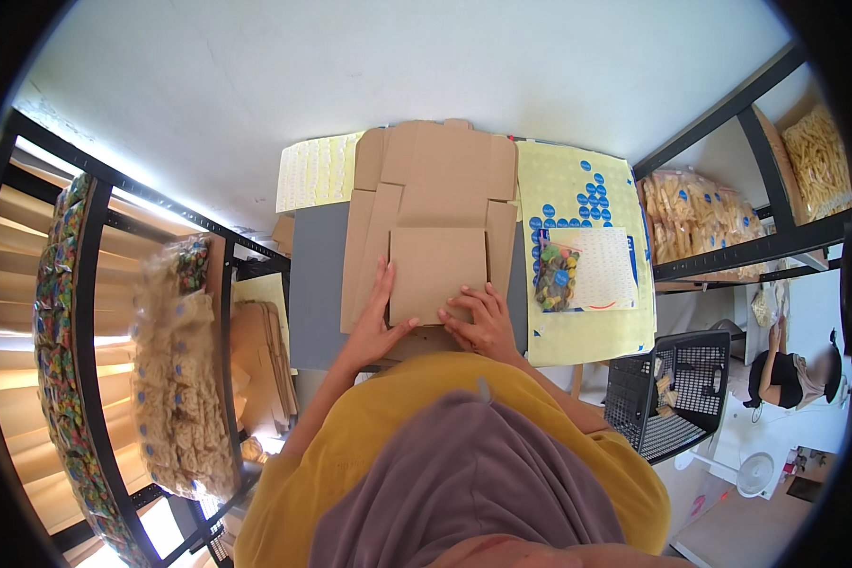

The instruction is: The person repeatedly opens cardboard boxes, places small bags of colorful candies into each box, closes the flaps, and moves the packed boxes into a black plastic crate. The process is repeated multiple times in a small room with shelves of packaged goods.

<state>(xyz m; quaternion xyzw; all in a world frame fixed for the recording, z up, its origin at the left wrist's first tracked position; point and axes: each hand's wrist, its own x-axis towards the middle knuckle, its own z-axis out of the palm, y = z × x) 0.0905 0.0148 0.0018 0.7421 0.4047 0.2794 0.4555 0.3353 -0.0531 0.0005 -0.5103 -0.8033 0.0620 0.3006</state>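
Observation:
A brown cardboard box blank [440,163] lies before me on the grey table top [319,270]. Its upper part is spread out flat, with flaps at both sides. The near part forms a square panel [437,273] with raised edges. My left hand [383,319] rests along that panel's left edge, thumb at the near left corner. At the near right corner, my right hand [479,319] touches the cardboard with bent fingers. More flat cardboard seems to lie beneath the blank.
Yellow sheets of round blue stickers [589,192] lie at right, under a bag of colourful pieces [557,277] and a white label sheet [603,259]. Black racks with bagged goods [184,383] flank the table. A black crate [671,397] stands at right; a person [788,376] works beyond.

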